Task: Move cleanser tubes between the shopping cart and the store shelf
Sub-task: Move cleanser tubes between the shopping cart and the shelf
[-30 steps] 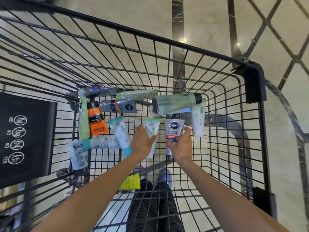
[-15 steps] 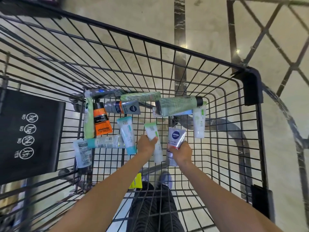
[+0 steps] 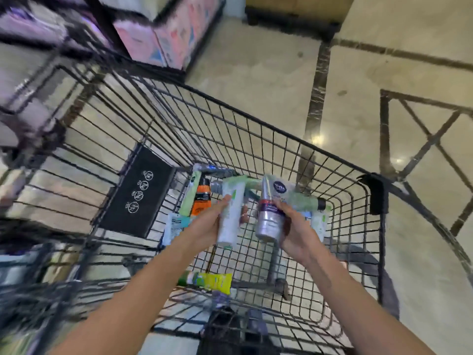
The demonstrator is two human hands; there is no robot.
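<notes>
a white tube (image 3: 230, 216) is gripped by the left hand (image 3: 207, 226), with the fingers curled round its far side and the thumb on its near edge, and it is held above the floor of the cart (image 3: 294, 160). a silver tube (image 3: 270, 213) with a dark blue round logo is gripped by the right hand (image 3: 294, 231), the thumb laid across its front and the fingers wrapped behind; it is held just beside the white tube, the two kept apart. both tubes are held above the cart's mesh floor, inside its walls. at the far end of the cart more tubes are seen lying in a loose heap: an orange tube (image 3: 201, 198), a pale green tube (image 3: 189, 196) touching its left side, and a green tube (image 3: 304, 201) with a black cap behind the silver one. a yellow tube (image 3: 212, 280) is seen lying at the near end of the cart, well apart from the heap. a black sign (image 3: 138, 193) with white symbols is seen on the cart's left wall. beyond the cart's far left corner a blurred pink shelf (image 3: 163, 34) is seen; what is on it cannot be told.
</notes>
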